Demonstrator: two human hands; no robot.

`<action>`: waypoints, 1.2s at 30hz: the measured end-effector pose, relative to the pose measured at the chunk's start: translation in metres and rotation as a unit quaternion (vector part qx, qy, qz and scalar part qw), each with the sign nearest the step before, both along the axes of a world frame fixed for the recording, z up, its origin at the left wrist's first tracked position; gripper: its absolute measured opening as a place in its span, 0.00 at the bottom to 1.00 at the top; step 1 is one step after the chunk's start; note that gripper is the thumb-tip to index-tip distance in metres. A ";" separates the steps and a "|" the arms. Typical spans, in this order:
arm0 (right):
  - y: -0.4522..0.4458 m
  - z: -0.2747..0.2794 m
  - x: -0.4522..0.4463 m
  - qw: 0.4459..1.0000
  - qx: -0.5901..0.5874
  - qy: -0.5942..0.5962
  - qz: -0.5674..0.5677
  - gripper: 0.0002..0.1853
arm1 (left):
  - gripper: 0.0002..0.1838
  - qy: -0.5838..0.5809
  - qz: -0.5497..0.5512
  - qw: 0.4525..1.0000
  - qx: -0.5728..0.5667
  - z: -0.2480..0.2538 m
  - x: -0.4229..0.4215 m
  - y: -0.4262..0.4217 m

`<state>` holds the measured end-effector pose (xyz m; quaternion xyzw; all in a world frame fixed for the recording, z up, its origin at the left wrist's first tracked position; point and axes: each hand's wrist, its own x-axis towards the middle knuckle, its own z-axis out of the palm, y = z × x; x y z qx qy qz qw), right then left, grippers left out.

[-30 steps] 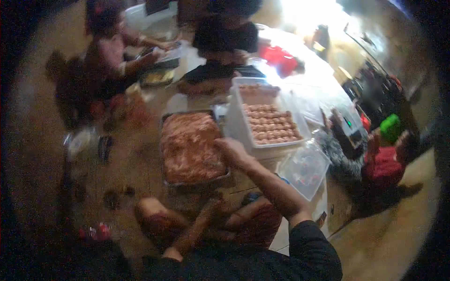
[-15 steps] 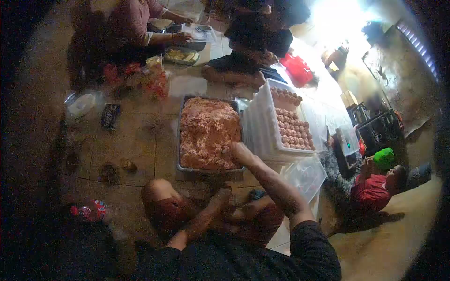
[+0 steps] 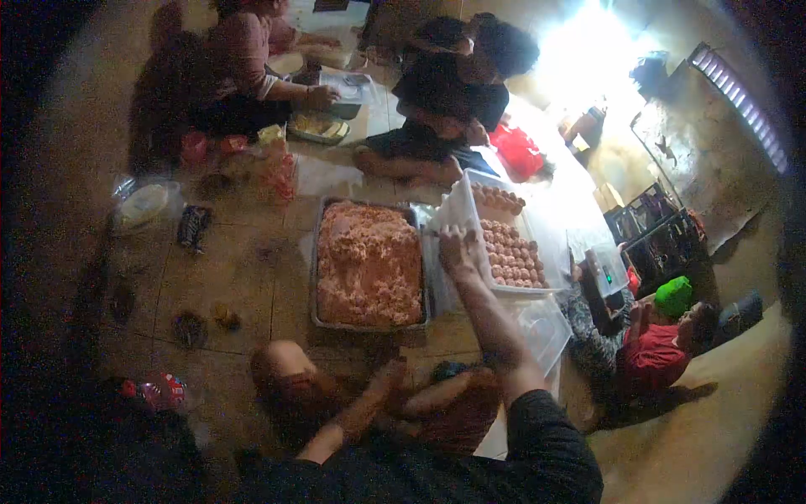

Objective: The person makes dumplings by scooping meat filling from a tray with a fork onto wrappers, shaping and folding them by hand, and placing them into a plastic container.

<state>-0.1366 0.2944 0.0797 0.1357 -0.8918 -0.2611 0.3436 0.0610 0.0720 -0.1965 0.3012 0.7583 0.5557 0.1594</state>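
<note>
My right hand [image 3: 459, 249] is at the near-left side wall of a translucent plastic box [image 3: 519, 288], its fingers curled; whatever they hold is hidden. Rows of round raw meatballs [image 3: 510, 250] lie inside that box. Left of it, a deep rectangular tray [image 3: 369, 327] is filled with a pinkish ground-meat mixture [image 3: 368, 265]. Low over my lap, my left hand [image 3: 388, 375] hangs in shadow, apart from the tray. Its fingers are too dark to make out.
A clear plastic lid [image 3: 541, 334] lies beside the box. Across the tiled floor sit people, one in a pink top [image 3: 243, 55] and another in black [image 3: 449, 88]. A person in red [image 3: 659, 353] is at right. A dark packet [image 3: 195, 227] and a bottle [image 3: 164, 391] lie left.
My right hand has moved up and right, from the tray's right edge to the side of the box. My left hand has dropped slightly lower, and the whole view has shifted a little.
</note>
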 end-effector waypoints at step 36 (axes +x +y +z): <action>-0.030 0.043 0.117 0.760 -0.523 -0.379 -0.077 0.12 | 0.15 -0.121 -0.008 0.964 0.238 0.091 -0.057 -0.005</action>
